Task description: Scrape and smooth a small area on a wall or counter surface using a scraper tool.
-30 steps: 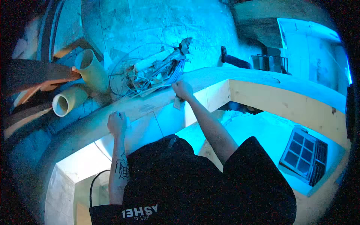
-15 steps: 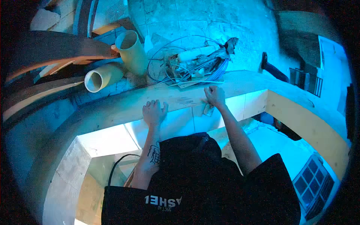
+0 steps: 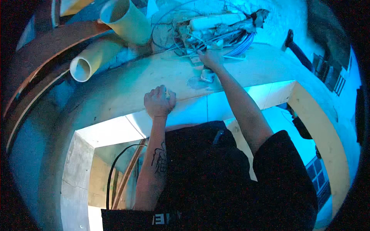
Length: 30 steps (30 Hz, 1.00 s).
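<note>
My left hand is closed in a fist above the near edge of the pale ledge. A small yellowish bit shows between its thumb and fingers, too little to name. Farther off, my right hand reaches to the near side of a heap of cables and scraps. Its fingers are bent together, and what they grip is hidden. Close under that hand is a small pale packet with dark marks; whether the hand holds it cannot be made out. A dark wet-looking patch marks the ledge beside it.
Two wide cream pipes, one lying and one standing tilted, are at the far left beside curved brown boards. White tiles line the ledge's near face. A black cable loops beside my left forearm.
My right hand has moved away from me to the cable heap, and the small packet has shifted the same way. My left hand has gone from spread fingers on the ledge to a fist.
</note>
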Available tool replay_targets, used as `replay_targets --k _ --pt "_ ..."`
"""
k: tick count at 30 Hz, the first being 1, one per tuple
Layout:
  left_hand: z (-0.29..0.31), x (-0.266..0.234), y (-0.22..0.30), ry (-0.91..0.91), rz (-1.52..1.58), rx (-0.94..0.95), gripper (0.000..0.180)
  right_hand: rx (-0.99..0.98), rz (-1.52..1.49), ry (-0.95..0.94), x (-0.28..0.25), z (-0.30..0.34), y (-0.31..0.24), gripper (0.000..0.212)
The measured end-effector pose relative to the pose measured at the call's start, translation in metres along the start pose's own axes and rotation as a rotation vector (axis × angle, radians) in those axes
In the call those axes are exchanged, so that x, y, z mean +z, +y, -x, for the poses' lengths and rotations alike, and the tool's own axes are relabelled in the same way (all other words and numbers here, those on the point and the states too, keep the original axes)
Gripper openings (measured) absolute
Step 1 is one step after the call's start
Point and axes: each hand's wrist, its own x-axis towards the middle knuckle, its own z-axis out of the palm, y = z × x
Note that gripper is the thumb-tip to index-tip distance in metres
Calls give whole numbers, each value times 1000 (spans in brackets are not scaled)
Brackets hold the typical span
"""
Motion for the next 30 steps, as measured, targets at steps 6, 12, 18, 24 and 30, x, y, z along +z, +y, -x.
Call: replay_targets --k 6,12,18,24,30 --pt "-4 5 5 -24 8 40 13 39 66 -274 9 -1 -20 52" --pt "-7 -1 4 -14 77 63 12 -226 134 -77 21 -46 -34 38" --pt "-7 2 -1 -28 94 65 11 -125 165 21 46 -54 -43 30" --pt "-3 4 -5 -96 79 31 12 -231 223 -2 39 -57 -45 30" --pt "-10 8 0 200 117 100 12 -276 290 -27 71 -45 -27 27"
